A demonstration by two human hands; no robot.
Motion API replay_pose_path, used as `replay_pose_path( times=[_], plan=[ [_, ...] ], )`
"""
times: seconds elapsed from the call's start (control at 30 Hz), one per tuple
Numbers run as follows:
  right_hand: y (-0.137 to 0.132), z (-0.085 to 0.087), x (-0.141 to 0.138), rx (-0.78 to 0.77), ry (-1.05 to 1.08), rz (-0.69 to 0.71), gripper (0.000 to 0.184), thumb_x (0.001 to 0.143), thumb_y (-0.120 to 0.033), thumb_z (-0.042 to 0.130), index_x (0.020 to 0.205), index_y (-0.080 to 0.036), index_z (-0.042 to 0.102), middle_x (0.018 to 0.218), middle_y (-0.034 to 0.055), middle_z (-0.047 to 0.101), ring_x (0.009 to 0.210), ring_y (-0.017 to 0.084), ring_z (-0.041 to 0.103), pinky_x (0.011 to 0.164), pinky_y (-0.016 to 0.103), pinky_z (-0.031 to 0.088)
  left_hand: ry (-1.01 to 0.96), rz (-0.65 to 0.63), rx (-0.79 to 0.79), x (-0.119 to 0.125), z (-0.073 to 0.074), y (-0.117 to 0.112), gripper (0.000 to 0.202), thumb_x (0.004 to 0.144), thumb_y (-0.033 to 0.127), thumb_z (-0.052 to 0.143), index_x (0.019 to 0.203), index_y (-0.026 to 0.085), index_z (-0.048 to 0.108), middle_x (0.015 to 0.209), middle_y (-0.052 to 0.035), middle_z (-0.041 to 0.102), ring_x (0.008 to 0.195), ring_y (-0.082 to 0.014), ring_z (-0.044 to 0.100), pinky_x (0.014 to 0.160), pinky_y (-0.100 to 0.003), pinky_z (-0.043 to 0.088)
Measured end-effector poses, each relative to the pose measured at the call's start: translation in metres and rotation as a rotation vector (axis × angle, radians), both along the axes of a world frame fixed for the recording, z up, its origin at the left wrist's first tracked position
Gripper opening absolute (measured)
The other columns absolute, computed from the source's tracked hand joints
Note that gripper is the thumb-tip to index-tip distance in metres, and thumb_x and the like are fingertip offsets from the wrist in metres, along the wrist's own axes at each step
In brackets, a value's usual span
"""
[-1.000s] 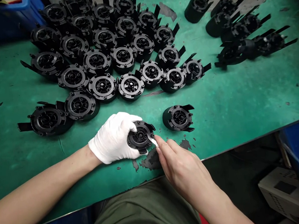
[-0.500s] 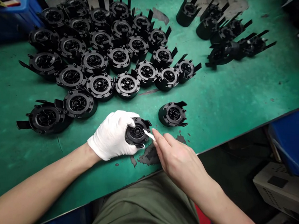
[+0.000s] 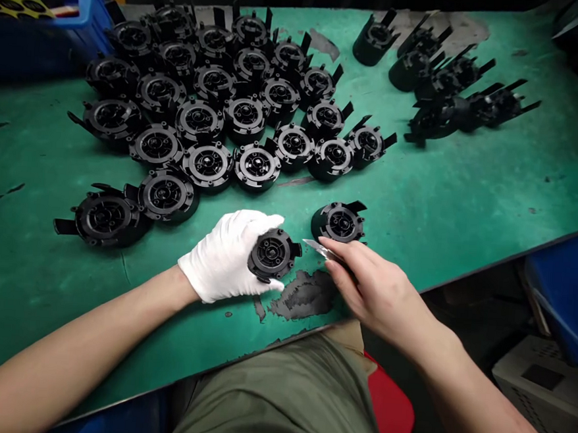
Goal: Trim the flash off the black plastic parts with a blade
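My left hand (image 3: 229, 257), in a white glove, is closed round a round black plastic part (image 3: 272, 255) held just above the green table (image 3: 468, 196). My right hand (image 3: 375, 290), bare, pinches a small silver blade (image 3: 319, 247) whose tip points left, a little apart from the held part. Just behind the blade, another black part (image 3: 339, 222) sits alone on the table. Under both hands lies a worn dark patch (image 3: 306, 295) in the table cover.
Several black round parts (image 3: 212, 105) stand in rows at the back left. A looser heap of parts (image 3: 451, 89) lies at the back right. A blue bin (image 3: 35, 21) is at the far left corner. The table's front edge runs below my hands.
My right hand has drawn the blade off the held part and moved a little to the right. The left hand has kept its grip and turned the part slightly.
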State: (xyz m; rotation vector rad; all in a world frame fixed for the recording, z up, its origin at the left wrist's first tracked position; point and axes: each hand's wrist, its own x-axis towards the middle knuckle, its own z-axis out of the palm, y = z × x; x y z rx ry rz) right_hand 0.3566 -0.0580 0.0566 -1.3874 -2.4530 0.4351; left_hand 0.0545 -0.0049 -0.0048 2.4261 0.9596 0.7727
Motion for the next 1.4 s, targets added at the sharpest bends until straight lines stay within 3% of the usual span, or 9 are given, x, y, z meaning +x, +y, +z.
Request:
replay_pose_path(
  times=[0.07, 0.13, 0.33, 0.5, 0.7, 0.9, 1.17, 1.4],
  plan=[
    [-0.002, 0.003, 0.000, 0.019, -0.055, 0.044, 0.039, 0.113, -0.021, 0.057, 0.151, -0.012, 0.057, 0.106, 0.0081, 0.072, 0.089, 0.020, 0.072, 0.074, 0.031, 0.056, -0.028, -0.006, -0.007, 0.000, 0.001, 0.002, 0.097, 0.082, 0.057, 0.089, 0.157, 0.018, 0.042, 0.140, -0.0221, 0.069, 0.130, -0.0423, 0.071, 0.110, -0.057, 0.060],
    [-0.011, 0.003, -0.002, 0.054, -0.088, 0.057, 0.039, 0.113, -0.020, 0.055, 0.151, -0.012, 0.057, 0.098, 0.0057, 0.069, 0.081, 0.018, 0.068, 0.067, 0.030, 0.052, -0.051, -0.021, -0.003, 0.000, 0.002, 0.003, 0.090, 0.084, 0.050, 0.088, 0.154, 0.018, 0.043, 0.139, -0.0210, 0.069, 0.130, -0.0402, 0.071, 0.111, -0.055, 0.060],
    [-0.041, -0.011, -0.028, 0.174, -0.192, -0.032, 0.038, 0.115, -0.021, 0.052, 0.149, -0.006, 0.057, 0.089, 0.0027, 0.064, 0.068, 0.014, 0.061, 0.062, 0.029, 0.049, -0.084, -0.026, 0.036, 0.004, -0.005, 0.002, 0.090, 0.075, 0.085, 0.083, 0.128, 0.019, 0.054, 0.116, -0.0171, 0.072, 0.106, -0.0378, 0.074, 0.092, -0.056, 0.061],
    [-0.049, -0.011, -0.049, 0.179, -0.371, -0.125, 0.042, 0.116, -0.024, 0.049, 0.152, -0.003, 0.056, 0.088, 0.0033, 0.063, 0.063, 0.015, 0.059, 0.055, 0.032, 0.045, -0.066, 0.020, 0.058, 0.002, -0.005, -0.002, 0.082, 0.072, 0.083, 0.087, 0.115, 0.022, 0.054, 0.112, -0.0144, 0.069, 0.101, -0.0345, 0.072, 0.086, -0.051, 0.061],
    [-0.050, -0.006, -0.049, 0.169, -0.507, -0.114, 0.047, 0.109, -0.015, 0.055, 0.155, -0.005, 0.055, 0.088, 0.0024, 0.063, 0.061, 0.016, 0.058, 0.051, 0.035, 0.037, -0.119, -0.001, 0.081, 0.002, -0.002, -0.003, 0.079, 0.072, 0.076, 0.092, 0.117, 0.024, 0.051, 0.119, -0.0144, 0.069, 0.104, -0.0324, 0.072, 0.089, -0.049, 0.060],
    [-0.048, -0.009, -0.045, 0.205, -0.508, -0.086, 0.055, 0.102, -0.006, 0.059, 0.157, -0.004, 0.053, 0.090, 0.0019, 0.061, 0.063, 0.015, 0.055, 0.053, 0.036, 0.032, -0.149, -0.024, 0.074, 0.003, -0.002, -0.002, 0.081, 0.071, 0.072, 0.095, 0.118, 0.025, 0.048, 0.123, -0.0151, 0.071, 0.109, -0.0324, 0.075, 0.092, -0.048, 0.061],
    [-0.045, -0.008, -0.042, 0.266, -0.498, -0.049, 0.056, 0.101, -0.004, 0.057, 0.156, -0.004, 0.052, 0.087, 0.0012, 0.062, 0.067, 0.015, 0.058, 0.055, 0.034, 0.037, -0.142, -0.033, 0.102, 0.004, -0.003, -0.001, 0.080, 0.077, 0.076, 0.089, 0.121, 0.025, 0.046, 0.122, -0.0158, 0.071, 0.107, -0.0320, 0.075, 0.088, -0.049, 0.063],
    [-0.037, 0.009, -0.050, 0.239, -0.578, -0.019, 0.055, 0.095, 0.001, 0.051, 0.149, -0.004, 0.058, 0.083, 0.0030, 0.063, 0.061, 0.014, 0.056, 0.051, 0.033, 0.035, -0.149, -0.039, 0.064, 0.005, -0.002, -0.001, 0.079, 0.076, 0.074, 0.091, 0.122, 0.025, 0.050, 0.120, -0.0136, 0.072, 0.107, -0.0315, 0.076, 0.089, -0.049, 0.063]
  ],
)
